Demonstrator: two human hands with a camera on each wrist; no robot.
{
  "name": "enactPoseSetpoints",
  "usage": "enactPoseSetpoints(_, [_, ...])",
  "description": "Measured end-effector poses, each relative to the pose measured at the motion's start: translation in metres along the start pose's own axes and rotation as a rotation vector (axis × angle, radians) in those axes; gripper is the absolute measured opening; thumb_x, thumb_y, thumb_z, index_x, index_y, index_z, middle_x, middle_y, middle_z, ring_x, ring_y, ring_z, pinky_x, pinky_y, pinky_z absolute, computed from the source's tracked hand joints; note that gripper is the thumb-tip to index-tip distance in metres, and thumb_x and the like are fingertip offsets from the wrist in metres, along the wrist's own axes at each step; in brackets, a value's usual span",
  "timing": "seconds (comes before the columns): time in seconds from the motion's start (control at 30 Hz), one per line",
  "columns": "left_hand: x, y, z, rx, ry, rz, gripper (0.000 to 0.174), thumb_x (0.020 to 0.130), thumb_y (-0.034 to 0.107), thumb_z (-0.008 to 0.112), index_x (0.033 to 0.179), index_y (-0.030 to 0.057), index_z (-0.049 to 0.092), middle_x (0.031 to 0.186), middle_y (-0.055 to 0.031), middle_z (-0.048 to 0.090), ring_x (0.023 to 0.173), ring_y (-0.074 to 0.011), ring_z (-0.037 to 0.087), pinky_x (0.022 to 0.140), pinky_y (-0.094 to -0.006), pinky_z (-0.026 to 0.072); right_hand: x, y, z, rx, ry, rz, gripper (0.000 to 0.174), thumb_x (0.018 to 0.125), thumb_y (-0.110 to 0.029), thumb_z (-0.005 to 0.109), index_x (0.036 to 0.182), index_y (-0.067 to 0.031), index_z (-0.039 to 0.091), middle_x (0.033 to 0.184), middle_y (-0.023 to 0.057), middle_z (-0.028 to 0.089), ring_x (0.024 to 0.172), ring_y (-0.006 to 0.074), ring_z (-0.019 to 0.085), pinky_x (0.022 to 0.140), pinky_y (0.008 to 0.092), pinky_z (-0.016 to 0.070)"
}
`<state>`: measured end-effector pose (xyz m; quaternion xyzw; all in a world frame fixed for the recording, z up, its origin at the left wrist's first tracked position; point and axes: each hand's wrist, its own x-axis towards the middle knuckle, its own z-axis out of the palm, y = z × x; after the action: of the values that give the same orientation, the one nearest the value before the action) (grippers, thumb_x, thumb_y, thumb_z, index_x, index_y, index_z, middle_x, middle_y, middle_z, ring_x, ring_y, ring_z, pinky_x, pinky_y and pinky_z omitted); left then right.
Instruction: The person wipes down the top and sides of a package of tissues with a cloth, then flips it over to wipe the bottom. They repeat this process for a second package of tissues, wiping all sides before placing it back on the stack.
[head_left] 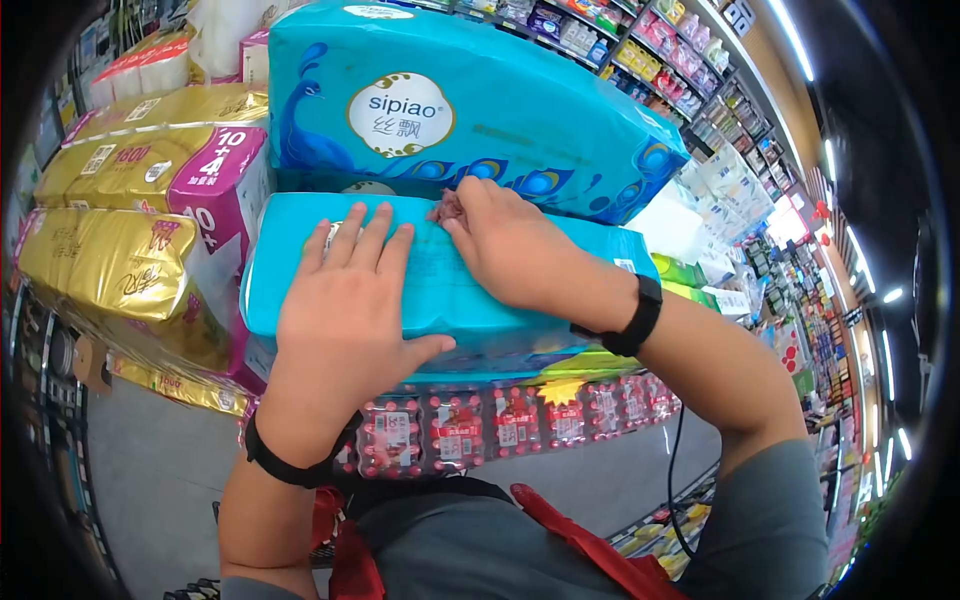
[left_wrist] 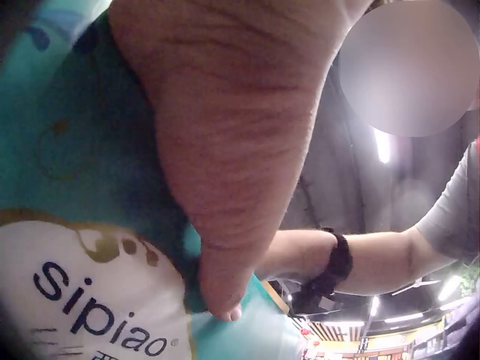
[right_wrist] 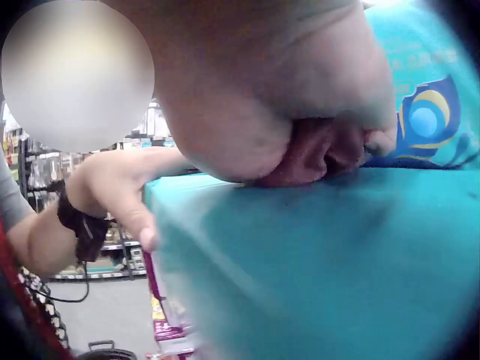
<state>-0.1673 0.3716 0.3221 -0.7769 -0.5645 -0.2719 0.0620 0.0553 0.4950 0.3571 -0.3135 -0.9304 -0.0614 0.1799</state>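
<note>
A teal sipiao tissue pack (head_left: 480, 300) lies in front of me, its top face up. Flat on its left part rests my left hand (head_left: 350, 300), fingers spread and straight, thumb out along the near edge. My right hand (head_left: 510, 245) grips a crumpled purplish-brown cloth (head_left: 449, 208) and holds it against the pack's top near the far edge. Seen from the right wrist, the bunched cloth (right_wrist: 307, 154) bulges out under the curled fingers and touches the teal wrap. Most of the cloth is hidden inside the fist. Behind stands a taller teal pack (head_left: 500, 110) with peacock-feather print.
Gold and magenta tissue packs (head_left: 130, 250) are stacked at the left. Below the teal pack sits a row of shrink-wrapped red-capped bottles (head_left: 455, 430). Store shelves (head_left: 680, 50) line the back and right. A black cable (head_left: 672, 480) hangs by my right side.
</note>
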Motion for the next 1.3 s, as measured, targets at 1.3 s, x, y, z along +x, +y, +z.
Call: enactPoseSetpoints(1.3, [0.002, 0.005, 0.001, 0.059, -0.012, 0.012, 0.112, 0.075, 0.061, 0.103, 0.161, 0.0001, 0.063, 0.172, -0.0261, 0.06, 0.165, -0.0463, 0.052, 0.136, -0.0639, 0.0395, -0.008, 0.001, -0.007, 0.026, -0.062, 0.104, 0.036, 0.119, -0.024, 0.064, 0.143, 0.0025, 0.063, 0.12, 0.0262, 0.073, 0.112, 0.0476, 0.073, 0.097, 0.0582, 0.0586])
